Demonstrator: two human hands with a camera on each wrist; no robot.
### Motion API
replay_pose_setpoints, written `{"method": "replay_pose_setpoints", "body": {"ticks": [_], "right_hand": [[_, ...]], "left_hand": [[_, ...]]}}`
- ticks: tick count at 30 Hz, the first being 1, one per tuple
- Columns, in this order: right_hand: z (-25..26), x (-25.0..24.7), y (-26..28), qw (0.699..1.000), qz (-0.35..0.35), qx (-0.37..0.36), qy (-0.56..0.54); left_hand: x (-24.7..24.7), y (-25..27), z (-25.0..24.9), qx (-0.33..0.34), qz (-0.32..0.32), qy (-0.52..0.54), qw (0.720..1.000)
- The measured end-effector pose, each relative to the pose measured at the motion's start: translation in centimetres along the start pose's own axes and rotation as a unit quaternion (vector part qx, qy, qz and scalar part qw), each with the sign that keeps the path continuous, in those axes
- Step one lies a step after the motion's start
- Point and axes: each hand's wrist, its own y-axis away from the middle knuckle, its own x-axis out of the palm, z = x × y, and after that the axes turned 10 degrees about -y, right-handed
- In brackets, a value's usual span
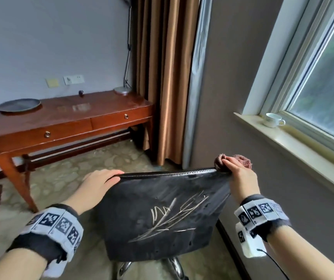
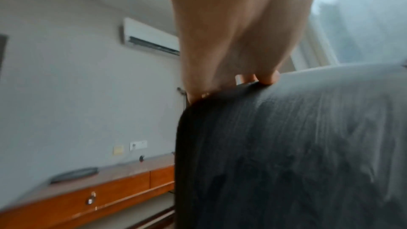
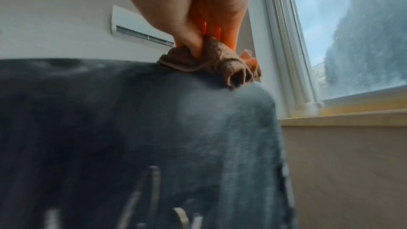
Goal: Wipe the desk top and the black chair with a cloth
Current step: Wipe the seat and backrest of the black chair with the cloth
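Chair: the black chair (image 1: 162, 215) stands close in front, its back turned this way, with pale scratch marks on it.
Left hand: the left hand (image 1: 99, 182) grips the top edge of the chair back at its left corner, fingers curled over the rim.
Right hand: the right hand (image 1: 239, 174) holds a bunched brown cloth (image 1: 240, 159) and presses it on the top right corner of the chair back.
Cloth: it is crumpled, and it sits on the rim under the fingers (image 3: 193, 46).
Counter: the wooden counter (image 1: 67, 116) stands by the far wall, well apart from the chair.
On the counter: a dark round tray (image 1: 20, 105) lies at the left end and a lamp base (image 1: 122, 90) at the right end.
Sill: a white cup (image 1: 272, 120) stands on the window sill (image 1: 295, 144) at the right.
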Motion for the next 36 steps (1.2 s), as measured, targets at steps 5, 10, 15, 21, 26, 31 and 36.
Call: {"method": "replay_pose_setpoints", "body": {"ticks": [5,10,15,21,26,31,36], "right_hand": [[4.3,5.2,1.2,0.973,-0.07,-0.21,-0.073],[4.1,8.4,1.5,0.934,-0.15,-0.305,-0.109],[1.5,10.2,0.5,0.881,-0.292,-0.351,-0.126],[1.9,13.4,1.6,0.819,-0.396,-0.388,-0.148],[3.6,19.3,5.6,0.799,-0.382,-0.444,-0.137],[3.0,22.0,6.2,0.8,-0.332,-0.499,0.005],[4.4,19.2,3.7,0.794,-0.342,-0.497,0.073]], "left_hand": [[2.4,0.8,-2.2,-0.031,-0.071,-0.054,0.996],[4.2,1.7,-4.7,-0.024,-0.164,-0.042,0.985],[6.3,2.1,-6.6,0.006,-0.259,-0.063,0.964],[8.8,2.2,-7.5,0.052,-0.378,-0.111,0.918],[9.3,1.1,-8.5,0.059,-0.401,-0.181,0.896],[8.9,1.2,-6.4,0.15,-0.374,-0.114,0.908],[13.2,1.4,-2.2,0.175,-0.332,0.272,0.886]]}}
